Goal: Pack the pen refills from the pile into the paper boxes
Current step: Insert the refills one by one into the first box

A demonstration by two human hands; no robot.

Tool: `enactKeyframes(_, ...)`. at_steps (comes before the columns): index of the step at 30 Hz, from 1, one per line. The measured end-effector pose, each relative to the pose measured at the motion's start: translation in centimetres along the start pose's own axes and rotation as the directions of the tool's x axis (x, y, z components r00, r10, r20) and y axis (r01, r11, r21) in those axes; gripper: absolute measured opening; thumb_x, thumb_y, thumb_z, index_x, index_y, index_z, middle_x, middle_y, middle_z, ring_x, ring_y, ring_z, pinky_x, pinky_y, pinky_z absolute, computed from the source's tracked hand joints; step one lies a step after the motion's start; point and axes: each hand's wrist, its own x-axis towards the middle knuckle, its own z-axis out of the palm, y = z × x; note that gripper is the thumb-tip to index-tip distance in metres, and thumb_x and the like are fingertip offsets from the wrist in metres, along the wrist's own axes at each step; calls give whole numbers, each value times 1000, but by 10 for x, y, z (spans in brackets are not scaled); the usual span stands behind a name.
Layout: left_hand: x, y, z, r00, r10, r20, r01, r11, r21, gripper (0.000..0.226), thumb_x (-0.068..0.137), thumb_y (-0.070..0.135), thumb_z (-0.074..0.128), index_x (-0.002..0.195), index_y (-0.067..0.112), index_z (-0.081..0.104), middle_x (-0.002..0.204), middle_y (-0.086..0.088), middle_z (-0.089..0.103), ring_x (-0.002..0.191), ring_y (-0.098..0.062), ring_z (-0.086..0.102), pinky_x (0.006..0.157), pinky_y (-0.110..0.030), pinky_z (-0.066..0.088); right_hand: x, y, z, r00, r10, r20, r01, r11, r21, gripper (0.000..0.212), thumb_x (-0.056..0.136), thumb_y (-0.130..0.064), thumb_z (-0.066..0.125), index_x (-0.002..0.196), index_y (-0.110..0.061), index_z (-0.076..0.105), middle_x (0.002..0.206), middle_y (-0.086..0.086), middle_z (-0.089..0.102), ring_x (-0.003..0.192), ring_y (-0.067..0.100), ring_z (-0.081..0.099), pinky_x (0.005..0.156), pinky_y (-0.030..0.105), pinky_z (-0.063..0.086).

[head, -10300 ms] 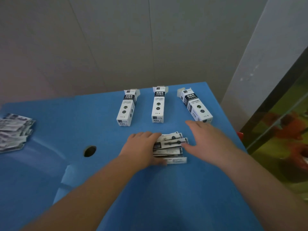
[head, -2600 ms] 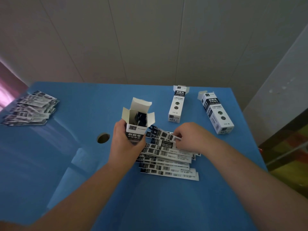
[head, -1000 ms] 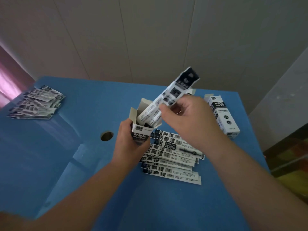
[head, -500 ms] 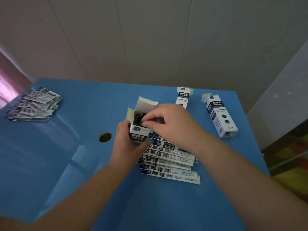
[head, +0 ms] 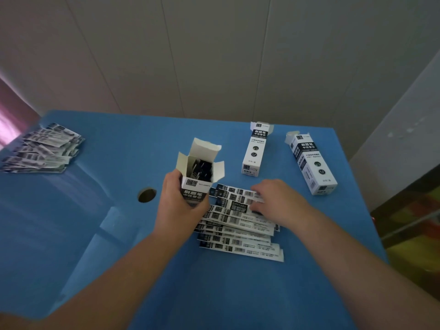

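- The pen refills (head: 240,225) lie as flat, narrow sleeves, fanned in an overlapping pile at the middle of the blue desk (head: 95,222). Each is white at one end and black at the other, with barcodes and small print too fine to read.
- The left hand (head: 177,206) grips an upright open box (head: 198,173) at about 10 o'clock from the pile, fingers and thumb curled round its lower half. The top flaps stand open and dark refill ends show inside.
- The held box is white paper card with a black band, on which "刷题笔" and "中性替芯" can be read.
- The right hand (head: 277,202) rests on the far right part of the pile, fingers bent down onto the top sleeves; whether it pinches one I cannot tell.
- Two more paper boxes lie flat on the desk: the middle box (head: 254,148) at 12 o'clock from the pile and the right box (head: 313,164) at 2 o'clock, well apart from each other. Both carry the same black label and a round "0.5" mark, with far-end flaps open.
- A second pile (head: 40,148) of sleeves lies at 9 o'clock, near the desk's left edge.
- A round hole (head: 147,195) in the smooth desk sits just left of the left hand.
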Motion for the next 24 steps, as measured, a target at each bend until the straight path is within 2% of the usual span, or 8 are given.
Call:
enactKeyframes(3, 0, 0, 0, 1000, 3, 2, -3, 1000, 1, 45, 65, 46, 74, 96, 61, 45, 101, 0, 61, 86, -11, 66, 68, -22, 53, 2, -2, 7, 999, -15, -44, 17, 1000, 24, 25, 90, -40, 70, 107, -21, 70, 103, -2, 58, 104, 21, 56, 86, 42, 52)
enactKeyframes(6, 0, 1, 0, 1000, 3, 2, -3, 1000, 14, 44, 66, 47, 74, 95, 62, 44, 102, 0, 61, 89, -14, 66, 71, -29, 57, 5, -2, 7, 1000, -5, -17, 6, 999, 51, 22, 90, -39, 71, 101, -21, 73, 98, 0, 61, 100, 22, 59, 83, 43, 54)
enactKeyframes(10, -1, 3, 1, 1000, 11, -3, -11, 1000, -4, 45, 65, 48, 74, 96, 64, 45, 104, 0, 61, 87, -7, 66, 69, -18, 55, 6, -5, 6, 999, -46, -30, 45, 998, -32, 19, 91, -36, 69, 103, -22, 74, 99, 2, 61, 105, 23, 51, 85, 42, 52)
enactKeyframes(13, -1, 3, 1, 1000, 2, 5, -2, 1000, -4, 46, 65, 48, 74, 97, 63, 45, 105, 0, 61, 88, -7, 66, 70, -19, 56, 6, -6, 8, 998, -50, -47, 47, 997, -59, 17, 93, -33, 66, 92, -17, 72, 94, 3, 61, 95, 24, 57, 77, 40, 54)
enactKeyframes(17, -1, 4, 1, 1000, 3, -2, -3, 1000, -10, 45, 66, 44, 74, 96, 63, 46, 106, -1, 61, 88, -8, 66, 69, -17, 55, 5, -3, 6, 994, -1, -110, 4, 1000, 26, 31, 96, -35, 63, 74, -13, 65, 78, 2, 57, 75, 22, 57, 58, 31, 42)
enactKeyframes(21, -1, 4, 0, 1000, -3, 7, 3, 1000, -6, 46, 68, 39, 75, 96, 61, 46, 106, -3, 62, 89, -11, 67, 69, -20, 55, 0, -2, -12, 992, 53, -111, -29, 979, 203, 27, 95, -39, 63, 76, -21, 68, 68, -1, 59, 61, 14, 55, 50, 28, 32)
enactKeyframes(24, -1, 4, -1, 1000, -6, 7, 6, 1000, -14, 44, 66, 42, 74, 95, 61, 46, 106, -3, 61, 89, -11, 67, 70, -22, 55, -7, -3, -28, 983, 64, -172, 10, 917, 399, 15, 91, -40, 69, 79, -31, 70, 72, -9, 66, 64, 8, 61, 54, 27, 43)
